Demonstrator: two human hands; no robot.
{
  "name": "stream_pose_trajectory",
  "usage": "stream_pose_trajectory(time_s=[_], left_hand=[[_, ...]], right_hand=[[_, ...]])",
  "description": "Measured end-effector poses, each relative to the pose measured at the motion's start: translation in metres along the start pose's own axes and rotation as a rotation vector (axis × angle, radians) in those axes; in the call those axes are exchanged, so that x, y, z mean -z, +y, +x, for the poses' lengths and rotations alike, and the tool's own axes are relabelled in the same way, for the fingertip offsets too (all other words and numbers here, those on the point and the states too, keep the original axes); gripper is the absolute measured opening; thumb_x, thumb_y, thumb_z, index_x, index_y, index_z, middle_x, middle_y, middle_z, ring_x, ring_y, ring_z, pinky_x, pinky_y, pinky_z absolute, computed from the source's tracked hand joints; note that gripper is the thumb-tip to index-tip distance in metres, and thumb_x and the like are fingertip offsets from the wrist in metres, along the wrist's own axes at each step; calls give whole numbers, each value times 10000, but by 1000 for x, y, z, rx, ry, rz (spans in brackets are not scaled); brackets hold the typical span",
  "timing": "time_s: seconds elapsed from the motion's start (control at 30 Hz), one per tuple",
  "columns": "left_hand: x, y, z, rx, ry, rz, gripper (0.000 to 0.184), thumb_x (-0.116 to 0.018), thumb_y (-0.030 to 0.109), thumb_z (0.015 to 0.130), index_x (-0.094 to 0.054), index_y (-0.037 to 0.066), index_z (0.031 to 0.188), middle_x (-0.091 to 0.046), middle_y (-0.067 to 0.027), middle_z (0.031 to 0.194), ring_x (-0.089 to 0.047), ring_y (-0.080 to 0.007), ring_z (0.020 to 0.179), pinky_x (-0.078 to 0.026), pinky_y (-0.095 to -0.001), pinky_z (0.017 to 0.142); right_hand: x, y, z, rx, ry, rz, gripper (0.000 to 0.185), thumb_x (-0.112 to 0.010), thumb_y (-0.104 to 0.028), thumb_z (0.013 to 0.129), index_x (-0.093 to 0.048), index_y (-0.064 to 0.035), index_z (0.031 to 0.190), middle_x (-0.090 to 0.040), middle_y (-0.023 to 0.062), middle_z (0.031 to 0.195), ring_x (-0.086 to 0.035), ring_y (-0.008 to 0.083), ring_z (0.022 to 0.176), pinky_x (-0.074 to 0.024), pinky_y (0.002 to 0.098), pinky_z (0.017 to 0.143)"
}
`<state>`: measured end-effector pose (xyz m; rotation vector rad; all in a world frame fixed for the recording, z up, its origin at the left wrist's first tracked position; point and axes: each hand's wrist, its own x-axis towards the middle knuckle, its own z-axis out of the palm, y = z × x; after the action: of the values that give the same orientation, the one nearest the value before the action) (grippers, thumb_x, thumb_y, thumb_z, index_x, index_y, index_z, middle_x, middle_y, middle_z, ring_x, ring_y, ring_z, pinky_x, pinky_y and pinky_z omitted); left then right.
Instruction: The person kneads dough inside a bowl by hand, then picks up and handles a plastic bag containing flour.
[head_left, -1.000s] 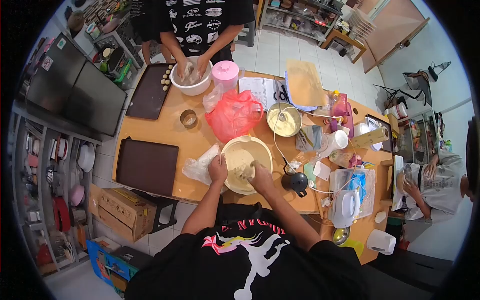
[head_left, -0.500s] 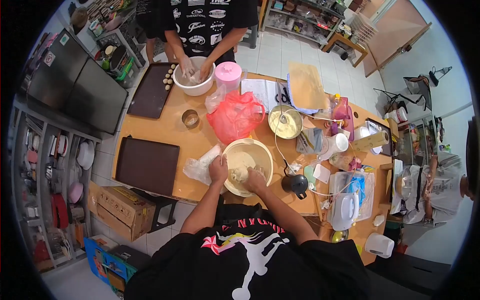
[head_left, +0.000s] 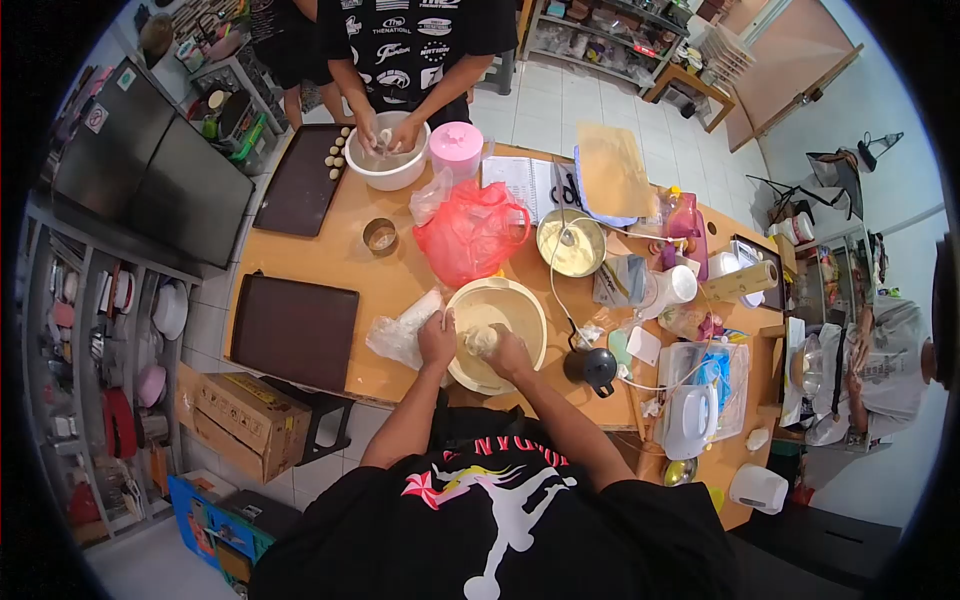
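A cream-coloured mixing bowl (head_left: 535,315) stands at the table edge in front of me, with pale, floury dough (head_left: 484,341) inside. My left hand (head_left: 437,341) is closed on the bowl's left rim. Inside the bowl, my right hand (head_left: 509,358) grips the dough, its fingertips partly hidden by it. A clear plastic bag (head_left: 395,335) with something white in it lies left of my left hand. Just beyond the bowl sits a red plastic bag (head_left: 468,238). The metal bowl (head_left: 571,262) to the upper right holds a pale yellow mixture.
Across the table a person handles dough in a white bowl (head_left: 388,178), beside a tray (head_left: 300,190) with several small dough balls. Another dark tray (head_left: 294,331) lies at left, near a metal ring (head_left: 380,237). A black-grey hand mixer (head_left: 590,370) with a cord stands right.
My right hand has shifted slightly and closed around the dough, gathering it into a lump. My left hand stays on the rim. The person opposite has lifted a piece of dough between both hands.
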<state>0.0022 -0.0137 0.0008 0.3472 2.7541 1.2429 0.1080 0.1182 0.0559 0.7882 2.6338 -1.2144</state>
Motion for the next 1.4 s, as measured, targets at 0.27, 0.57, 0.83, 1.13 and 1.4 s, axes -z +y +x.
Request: stream_pose_trajectory(time_s=[0.27,0.57,0.83,1.13,1.4], left_hand=[[3,4,-1,-1,4,4,361,-552,321,942,-565,15,753,-603,-236,713,-583,-464,699,-441,-527,629],[-1,-1,0,-13,23,-3,366,-549,331,942,-565,24,743,-597,-241,704,-581,-466,691,-438,-532,621],[-1,-3,1,-26,0,-10,374,-545,332,944,-564,20,739,-605,-237,708,-581,-470,691,-438,-538,636],[2,1,0,-23,12,1,374,-536,326,951,-569,18,742,-611,-239,718,-589,-464,703,-441,-538,640],[-1,0,1,12,2,-11,384,-538,329,951,-552,17,729,-598,-239,705,-582,-464,697,-434,-538,629]], right_hand=[[-2,1,10,-88,2,6,460,-752,-259,693,-665,21,1047,-671,267,958,-648,407,942,-506,464,850],[1,-15,4,-151,116,59,344,-677,-180,707,-694,-43,1022,-687,226,931,-657,398,896,-513,467,818],[19,0,10,38,179,-387,313,-661,-199,741,-659,-56,1019,-646,176,989,-619,365,969,-487,436,860],[35,-45,-20,20,-150,-559,631,-661,-274,755,-436,-34,1292,-475,221,1321,-410,445,1260,-355,612,995],[28,35,-1,371,-179,-314,425,-545,-72,786,-586,-52,1208,-644,247,1006,-603,411,978,-454,492,899]])
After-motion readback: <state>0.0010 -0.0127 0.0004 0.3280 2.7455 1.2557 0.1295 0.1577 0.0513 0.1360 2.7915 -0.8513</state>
